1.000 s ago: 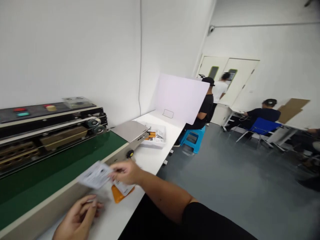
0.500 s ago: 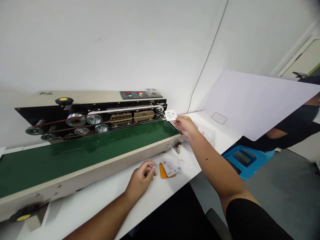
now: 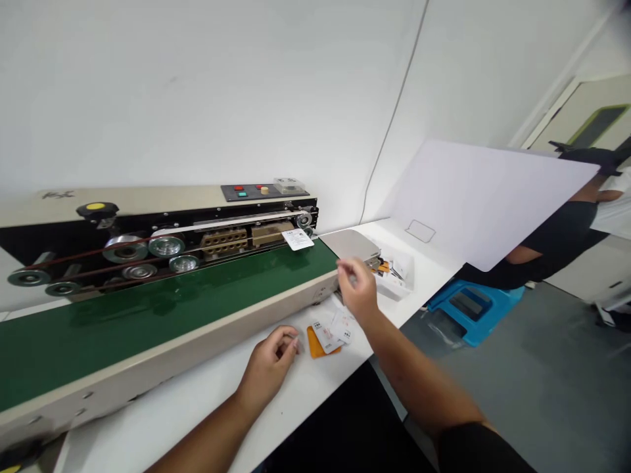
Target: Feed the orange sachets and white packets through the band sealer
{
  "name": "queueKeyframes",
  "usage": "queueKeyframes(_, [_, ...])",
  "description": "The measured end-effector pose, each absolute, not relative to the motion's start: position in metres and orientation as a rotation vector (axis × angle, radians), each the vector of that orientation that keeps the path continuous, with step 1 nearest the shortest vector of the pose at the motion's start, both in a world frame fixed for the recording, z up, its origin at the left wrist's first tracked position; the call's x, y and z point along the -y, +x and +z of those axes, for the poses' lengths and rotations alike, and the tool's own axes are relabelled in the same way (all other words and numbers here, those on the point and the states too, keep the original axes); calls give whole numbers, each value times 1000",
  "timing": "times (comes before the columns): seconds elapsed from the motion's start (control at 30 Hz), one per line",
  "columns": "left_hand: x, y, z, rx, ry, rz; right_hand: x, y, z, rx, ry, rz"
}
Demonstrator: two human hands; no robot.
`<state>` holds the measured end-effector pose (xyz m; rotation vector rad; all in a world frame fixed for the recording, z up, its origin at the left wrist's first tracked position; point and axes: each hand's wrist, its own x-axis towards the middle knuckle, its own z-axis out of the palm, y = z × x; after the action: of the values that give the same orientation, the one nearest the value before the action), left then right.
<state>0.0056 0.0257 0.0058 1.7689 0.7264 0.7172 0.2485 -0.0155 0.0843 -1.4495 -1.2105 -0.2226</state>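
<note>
R hand (image 3: 358, 290) fingertips pinched, nothing visible in them, just off white printed pouch (image 3: 298, 240) lying at far edge of green conveyor (image 3: 148, 315), upper centre. L hand (image 3: 270, 366) loosely curled, empty, just beside white cards (image 3: 328, 334) on orange pack (image 3: 315, 347)

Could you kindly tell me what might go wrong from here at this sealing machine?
The white printed packet sits tilted at the band sealer's belts, so it could jam or seal crookedly. The right hand is fairly near that intake, so fingers could get caught if the belts are running.
</note>
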Motion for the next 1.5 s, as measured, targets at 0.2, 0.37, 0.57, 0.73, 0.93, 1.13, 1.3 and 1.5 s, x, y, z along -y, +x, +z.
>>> queueKeyframes(0.2, [-24,6,12,-741,1827,672,61,237,-4,1586,-1811,-139])
queueKeyframes(0.37, [-24,7,16,-768,1839,649,58,230,-19,1649,-1930,-115])
queueKeyframes(0.57, [-25,7,14,-758,1858,608,57,225,-18,1659,-1918,-76])
queueKeyframes(0.73, [-26,7,14,-754,1868,612,54,228,-28,1640,-1868,-72])
queueKeyframes(0.93, [-27,8,6,-735,1827,663,48,227,-31,1524,-1632,-59])
queueKeyframes(1.13, [-27,8,3,-747,1867,663,32,220,-22,1529,-1536,-79])
queueKeyframes(1.3, [-26,9,3,-804,1888,731,35,217,-9,1546,-1447,-143])
queueKeyframes(1.5, [-27,7,0,-720,2001,765,41,203,4,1691,-1127,-36])
